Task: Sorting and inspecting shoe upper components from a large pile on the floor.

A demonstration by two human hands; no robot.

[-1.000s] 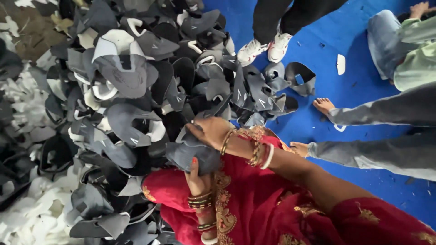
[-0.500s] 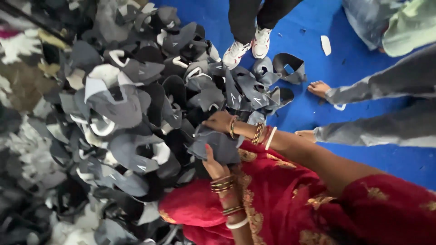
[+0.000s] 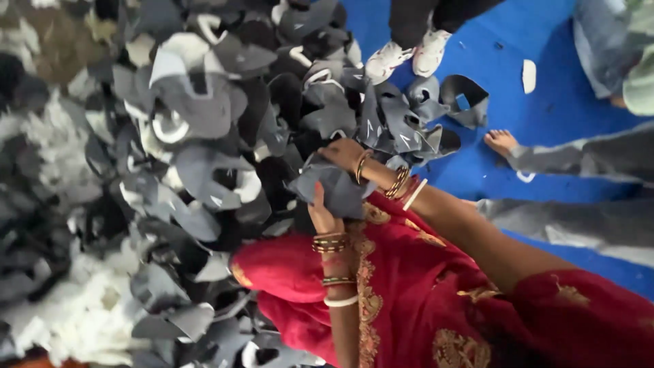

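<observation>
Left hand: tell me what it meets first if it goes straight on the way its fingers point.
The left hand already touches the grey cut fabric piece; beyond it, probably the right hand; depth is unclear.

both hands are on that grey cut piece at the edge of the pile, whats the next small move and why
Probably lift the grey cut piece toward the lap. The left hand grips its lower edge, the right hand its top, and its far side touches the pile of grey pieces, so raising it frees it.

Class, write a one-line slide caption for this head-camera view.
Both hands, left hand and right hand, hold a grey cut piece beside a big pile of grey pieces on a blue floor.
</observation>
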